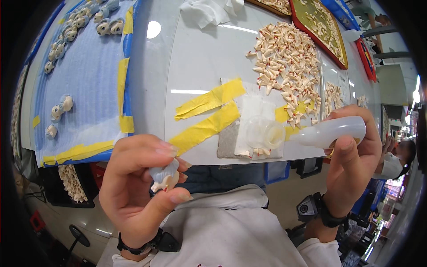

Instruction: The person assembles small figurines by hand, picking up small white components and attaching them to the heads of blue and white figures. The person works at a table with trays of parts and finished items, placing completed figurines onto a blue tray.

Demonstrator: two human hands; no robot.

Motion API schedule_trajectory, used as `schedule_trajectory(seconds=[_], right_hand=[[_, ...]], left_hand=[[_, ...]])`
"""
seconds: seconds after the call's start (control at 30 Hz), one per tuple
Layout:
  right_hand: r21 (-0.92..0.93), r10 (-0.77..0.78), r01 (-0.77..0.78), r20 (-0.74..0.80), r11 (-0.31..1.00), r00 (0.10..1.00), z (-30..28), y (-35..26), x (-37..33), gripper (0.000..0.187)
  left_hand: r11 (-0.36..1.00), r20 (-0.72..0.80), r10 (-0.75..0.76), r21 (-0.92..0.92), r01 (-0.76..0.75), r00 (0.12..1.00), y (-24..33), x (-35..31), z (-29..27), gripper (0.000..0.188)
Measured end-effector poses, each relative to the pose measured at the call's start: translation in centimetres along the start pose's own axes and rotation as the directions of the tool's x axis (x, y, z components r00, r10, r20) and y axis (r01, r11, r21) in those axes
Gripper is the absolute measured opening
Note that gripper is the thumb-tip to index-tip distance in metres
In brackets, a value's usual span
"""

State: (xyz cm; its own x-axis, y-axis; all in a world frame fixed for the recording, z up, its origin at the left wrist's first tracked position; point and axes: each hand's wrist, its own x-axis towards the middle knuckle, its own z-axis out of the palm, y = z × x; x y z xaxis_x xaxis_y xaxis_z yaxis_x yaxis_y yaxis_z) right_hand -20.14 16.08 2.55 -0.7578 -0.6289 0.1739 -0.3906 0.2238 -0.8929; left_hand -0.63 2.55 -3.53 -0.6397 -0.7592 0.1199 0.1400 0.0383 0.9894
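My left hand point(129, 182) is closed around a small doll head point(164, 176) with pale blue hair, held between thumb and fingertips just off the table's near edge. Part of the head is hidden by the fingers. My right hand point(353, 164) grips a translucent white squeeze bottle point(331, 131), tilted sideways with its nozzle pointing left. Beside the nozzle tip, a small clear plastic cup point(253, 132) rests on a white tissue point(253, 109) over a grey board point(228, 140). A few small cream pieces with red tips point(261, 151) lie at the tissue's near edge.
Beyond the cup spreads a heap of cream, red-tipped pieces point(289, 58). A red-rimmed tray point(322, 26) of similar pieces stands at the far right. Yellow tape strips point(207, 124) lie on the table. On the left, a blue-lined tray point(89, 98) bears several blue-haired doll heads point(73, 29).
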Motion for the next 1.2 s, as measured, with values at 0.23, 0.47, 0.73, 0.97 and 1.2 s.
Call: schedule_trajectory(seconds=[0.23,0.47,0.73,0.97,1.2], right_hand=[[0.264,0.187,-0.212,0.118,0.941,0.975,-0.2,0.1,0.9,0.042],[0.347,0.073,-0.100,0.090,0.933,0.993,0.3,0.7,5.0,0.028],[0.027,-0.257,0.269,0.400,0.963,0.880,3.4,1.7,10.7,0.041],[-0.158,-0.263,0.427,0.588,0.890,0.765,5.9,1.6,12.7,0.038],[-0.191,-0.264,0.434,0.564,0.880,0.782,3.1,1.5,12.5,0.038]], left_hand=[[0.976,0.060,0.018,-0.219,-0.005,0.998,0.0,0.2,-0.1,0.038],[0.985,0.082,0.023,-0.170,-0.009,0.996,0.1,0.0,-1.0,0.039],[0.998,0.038,-0.035,-0.049,0.037,0.999,0.7,-0.2,-0.8,0.043],[0.950,0.139,-0.037,-0.302,0.078,0.990,0.7,0.1,-1.2,0.036],[0.981,0.144,-0.021,-0.186,0.048,0.989,0.6,-0.1,-1.6,0.041]])
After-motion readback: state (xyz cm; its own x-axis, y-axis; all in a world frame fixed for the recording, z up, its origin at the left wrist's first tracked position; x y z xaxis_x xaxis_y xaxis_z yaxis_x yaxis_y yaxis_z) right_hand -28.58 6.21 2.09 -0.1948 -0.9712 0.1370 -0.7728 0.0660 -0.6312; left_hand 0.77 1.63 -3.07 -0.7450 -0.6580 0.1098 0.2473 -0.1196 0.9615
